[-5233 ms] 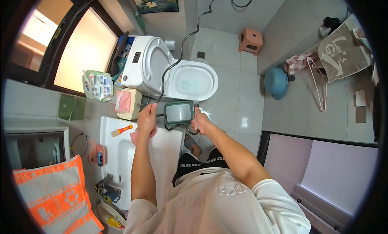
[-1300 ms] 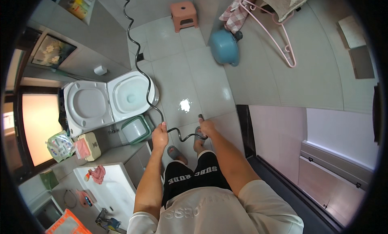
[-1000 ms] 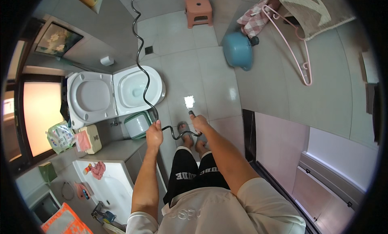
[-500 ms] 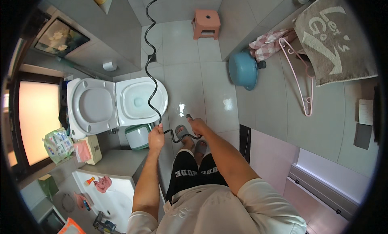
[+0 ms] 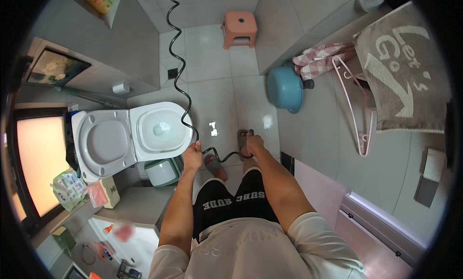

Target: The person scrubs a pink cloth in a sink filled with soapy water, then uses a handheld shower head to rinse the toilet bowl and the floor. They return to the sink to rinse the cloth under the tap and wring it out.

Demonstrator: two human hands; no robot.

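A black coiled hose [image 5: 184, 91] runs from the far wall, past the toilet's near rim, down to my hands. My left hand [image 5: 193, 157] is closed around it, just right of the toilet bowl. From there the hose sags and crosses to my right hand [image 5: 255, 145], which is wrapped round its end. A short dark nozzle [image 5: 250, 132] sticks out beyond those fingers; most of it is hidden in the grip. The white toilet [image 5: 161, 128] stands with lid and seat raised, some water in its bowl.
Grey slippers [image 5: 214, 166] are on my feet on the tiled floor. A pink stool [image 5: 240, 29] stands by the far wall, a blue basin [image 5: 285, 87] against the right wall. A lidded bin [image 5: 163, 173] sits beside the toilet. A pink hanger [image 5: 362, 115] and a towel [image 5: 393, 72] hang right.
My right hand has moved right and slightly forward with the nozzle, stretching the hose between my hands. My right foot has stepped forward. The view has shifted a little.
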